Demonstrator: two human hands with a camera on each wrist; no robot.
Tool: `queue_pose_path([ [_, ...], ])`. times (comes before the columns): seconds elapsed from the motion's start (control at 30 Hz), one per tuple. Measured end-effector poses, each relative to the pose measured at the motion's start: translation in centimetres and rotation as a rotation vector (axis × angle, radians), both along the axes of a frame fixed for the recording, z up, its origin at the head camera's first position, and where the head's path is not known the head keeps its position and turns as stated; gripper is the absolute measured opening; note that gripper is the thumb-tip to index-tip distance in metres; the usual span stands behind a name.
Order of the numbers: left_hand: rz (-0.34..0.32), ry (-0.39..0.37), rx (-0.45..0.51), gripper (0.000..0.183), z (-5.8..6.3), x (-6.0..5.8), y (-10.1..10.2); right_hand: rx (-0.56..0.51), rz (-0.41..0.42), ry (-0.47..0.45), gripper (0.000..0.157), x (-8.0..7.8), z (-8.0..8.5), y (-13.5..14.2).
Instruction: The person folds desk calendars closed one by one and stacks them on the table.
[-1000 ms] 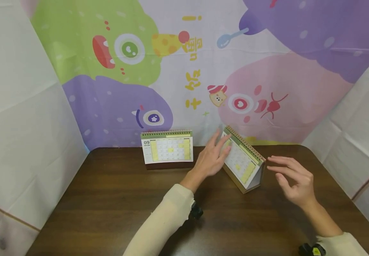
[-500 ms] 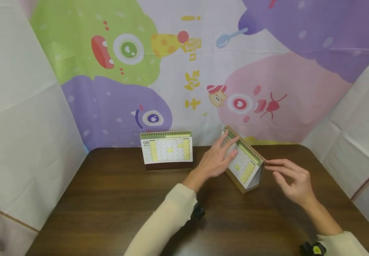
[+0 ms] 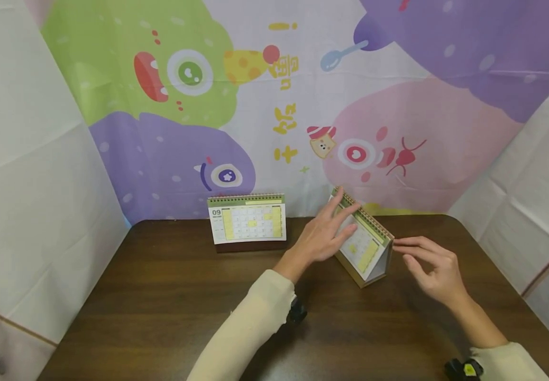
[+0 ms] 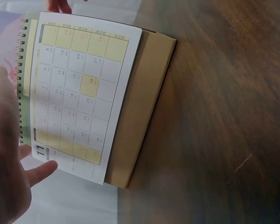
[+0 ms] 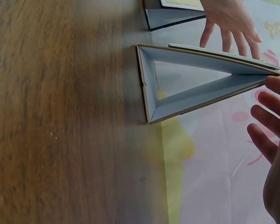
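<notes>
A spiral-bound desk calendar [image 3: 368, 255] stands at an angle on the table, right of centre. Its page reads 11 in the left wrist view, where the calendar [image 4: 79, 84] shows a brown cardboard base. Seen end-on in the right wrist view, its stand forms a hollow triangle. My left hand [image 3: 319, 237] lies over the front of its left part, fingers spread and reaching to the spiral edge. At the upper right corner, the extended fingertips of my right hand [image 3: 438, 271] touch or nearly touch the calendar. A second desk calendar [image 3: 253, 221], showing 09, stands upright to the left.
The dark wooden table [image 3: 170, 307] ends at a cartoon-printed cloth [image 3: 298, 116] hanging behind both calendars. White cloth walls [image 3: 27, 137] close off the left and right sides. A small dark wrist device [image 3: 462, 369] is at the right sleeve.
My left hand has shifted right and up, its fingers reaching further toward the spiral. My right hand has moved slightly left to the calendar's corner. Both calendars stay in place.
</notes>
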State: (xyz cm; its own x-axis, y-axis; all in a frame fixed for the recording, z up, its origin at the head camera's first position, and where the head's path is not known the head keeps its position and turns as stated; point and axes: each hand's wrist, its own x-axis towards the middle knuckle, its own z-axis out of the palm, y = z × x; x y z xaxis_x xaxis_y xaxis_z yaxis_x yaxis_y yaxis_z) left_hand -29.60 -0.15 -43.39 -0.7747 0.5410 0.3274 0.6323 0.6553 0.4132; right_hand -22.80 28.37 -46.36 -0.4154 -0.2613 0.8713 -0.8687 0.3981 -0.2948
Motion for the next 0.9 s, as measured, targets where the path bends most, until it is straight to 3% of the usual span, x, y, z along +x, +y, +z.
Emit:
queue_pose_path([
  [0.2, -0.011, 0.008, -0.071, 0.059, 0.3, 0.0, 0.1, 0.004, -0.017, -0.011, 0.031, -0.1, 0.0, 0.0],
  [0.53, -0.010, -0.017, -0.071, 0.059, 0.5, 0.1, 0.0, 0.002, -0.089, -0.004, 0.025, -0.1, -0.6, 0.1],
  [0.9, -0.017, -0.018, -0.059, 0.059, 0.4, 0.1, 0.0, 0.014, -0.216, -0.026, 0.029, 0.4, -0.8, 0.1],
])
